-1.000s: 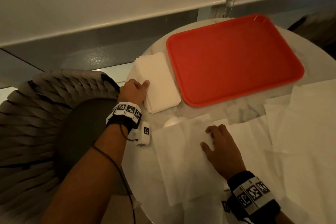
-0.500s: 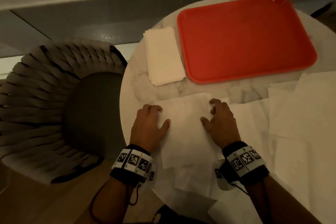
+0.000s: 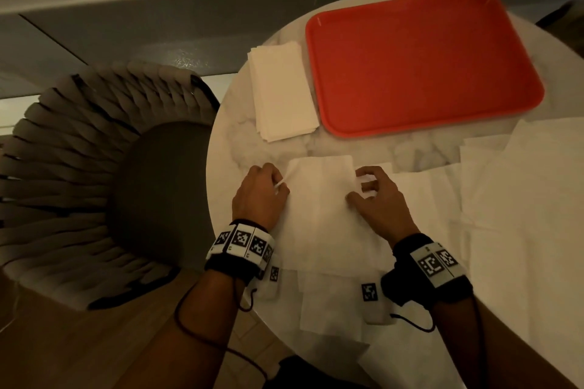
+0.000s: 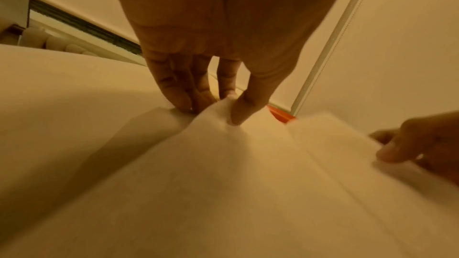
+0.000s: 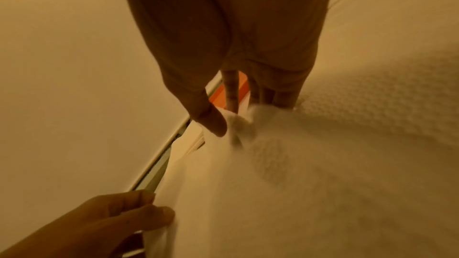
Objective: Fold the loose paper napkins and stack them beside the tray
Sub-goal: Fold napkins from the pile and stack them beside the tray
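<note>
A loose white paper napkin [image 3: 319, 202] lies spread on the round marble table between my hands. My left hand [image 3: 259, 193] pinches its left edge between thumb and fingers; the left wrist view shows the napkin [image 4: 236, 174] lifted at that pinch. My right hand [image 3: 376, 196] pinches the right edge, and the napkin [image 5: 273, 164] bunches under the thumb [image 5: 211, 123]. A stack of folded napkins [image 3: 281, 95] sits beside the left side of the red tray [image 3: 420, 60].
Several more loose napkins [image 3: 521, 199] cover the right and near parts of the table [image 3: 240, 148]. A woven grey chair [image 3: 94, 174] stands close to the table's left edge. A wall ledge runs behind the tray.
My left hand left the folded stack and came down to the loose napkin. Both hands went from resting flat on it to pinching its side edges.
</note>
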Demonstrator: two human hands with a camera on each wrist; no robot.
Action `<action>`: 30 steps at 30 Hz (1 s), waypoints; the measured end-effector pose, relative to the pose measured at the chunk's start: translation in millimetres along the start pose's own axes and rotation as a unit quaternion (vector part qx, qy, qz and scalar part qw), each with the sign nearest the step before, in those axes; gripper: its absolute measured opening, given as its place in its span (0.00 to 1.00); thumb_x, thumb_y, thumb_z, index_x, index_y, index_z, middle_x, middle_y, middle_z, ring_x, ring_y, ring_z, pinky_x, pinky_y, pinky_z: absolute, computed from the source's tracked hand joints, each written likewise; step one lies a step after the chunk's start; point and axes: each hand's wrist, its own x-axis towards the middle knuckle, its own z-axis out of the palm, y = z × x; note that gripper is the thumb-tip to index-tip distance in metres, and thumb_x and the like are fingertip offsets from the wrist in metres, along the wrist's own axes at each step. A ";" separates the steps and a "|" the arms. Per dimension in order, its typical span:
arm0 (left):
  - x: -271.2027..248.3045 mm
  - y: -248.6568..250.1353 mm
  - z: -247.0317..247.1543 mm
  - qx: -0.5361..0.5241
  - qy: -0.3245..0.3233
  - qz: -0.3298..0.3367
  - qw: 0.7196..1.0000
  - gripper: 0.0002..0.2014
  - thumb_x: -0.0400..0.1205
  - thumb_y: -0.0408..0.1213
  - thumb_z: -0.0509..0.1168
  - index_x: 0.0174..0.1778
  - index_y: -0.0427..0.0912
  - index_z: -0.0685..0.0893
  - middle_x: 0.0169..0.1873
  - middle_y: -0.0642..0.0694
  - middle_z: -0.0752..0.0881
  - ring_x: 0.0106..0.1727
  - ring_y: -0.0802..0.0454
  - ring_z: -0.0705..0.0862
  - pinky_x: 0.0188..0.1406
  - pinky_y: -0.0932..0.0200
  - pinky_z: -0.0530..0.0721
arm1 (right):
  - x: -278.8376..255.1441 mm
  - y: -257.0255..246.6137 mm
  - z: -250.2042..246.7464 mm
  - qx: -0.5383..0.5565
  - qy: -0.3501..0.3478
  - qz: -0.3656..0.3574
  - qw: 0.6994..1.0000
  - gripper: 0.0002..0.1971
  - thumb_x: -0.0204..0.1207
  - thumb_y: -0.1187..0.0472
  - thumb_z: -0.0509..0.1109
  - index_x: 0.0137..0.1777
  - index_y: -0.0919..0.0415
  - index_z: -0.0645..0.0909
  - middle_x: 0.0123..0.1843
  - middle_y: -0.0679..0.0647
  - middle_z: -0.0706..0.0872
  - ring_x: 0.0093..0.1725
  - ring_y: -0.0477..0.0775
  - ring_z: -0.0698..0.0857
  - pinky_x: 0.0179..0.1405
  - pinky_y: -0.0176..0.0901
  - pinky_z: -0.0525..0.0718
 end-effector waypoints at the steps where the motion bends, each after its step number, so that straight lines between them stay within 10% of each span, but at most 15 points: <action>1: -2.1 1.9 -1.8 -0.020 0.004 -0.009 1.000 0.06 0.82 0.41 0.66 0.52 0.46 0.77 0.48 0.46 0.82 0.47 0.46 0.81 0.45 0.51 0.80 | -0.3 2.5 -1.5 0.008 0.002 0.006 1.000 0.21 0.71 0.59 0.76 0.62 0.46 0.76 0.52 0.54 0.84 0.47 0.56 0.85 0.44 0.43 0.81; 10: -20.8 29.5 -21.4 -0.169 0.029 0.046 0.984 0.21 0.79 0.40 0.72 0.63 0.49 0.71 0.42 0.53 0.81 0.41 0.49 0.86 0.45 0.52 0.86 | 2.2 12.6 -12.1 0.077 0.025 0.028 0.996 0.35 0.65 0.61 0.84 0.70 0.49 0.72 0.50 0.51 0.84 0.50 0.49 0.84 0.49 0.43 0.83; 14: -23.9 55.8 -7.4 -0.234 -0.023 0.079 0.969 0.24 0.77 0.42 0.74 0.64 0.53 0.70 0.43 0.51 0.85 0.38 0.48 0.89 0.43 0.47 0.89 | 7.4 15.5 -14.3 0.114 0.018 0.058 0.992 0.26 0.68 0.47 0.79 0.65 0.48 0.76 0.53 0.56 0.90 0.50 0.54 0.89 0.51 0.53 0.88; 20: -26.4 80.1 16.0 -0.467 -0.139 -0.036 0.873 0.16 0.83 0.38 0.69 0.65 0.47 0.75 0.52 0.38 0.89 0.46 0.42 0.92 0.46 0.46 0.91 | 4.5 2.6 -18.8 0.222 -0.005 0.101 0.970 0.29 0.73 0.31 0.61 0.66 0.50 0.77 0.56 0.59 0.90 0.51 0.59 0.91 0.55 0.58 0.88; 24: -13.6 45.5 15.9 -0.410 -0.043 -0.058 0.909 0.08 0.83 0.32 0.66 0.56 0.45 0.81 0.45 0.43 0.88 0.46 0.46 0.90 0.49 0.51 0.90 | -2.9 0.1 -15.6 0.065 0.028 0.010 0.997 0.26 0.72 0.47 0.78 0.67 0.45 0.71 0.51 0.46 0.88 0.48 0.46 0.88 0.50 0.43 0.86; 30: -12.6 25.2 10.6 -0.286 -0.079 -0.003 0.955 0.15 0.81 0.38 0.70 0.64 0.47 0.81 0.52 0.52 0.87 0.53 0.58 0.85 0.53 0.69 0.80 | -8.2 -25.4 -16.6 0.153 -0.035 -0.058 0.986 0.19 0.79 0.66 0.70 0.69 0.53 0.76 0.57 0.52 0.90 0.50 0.53 0.92 0.52 0.56 0.90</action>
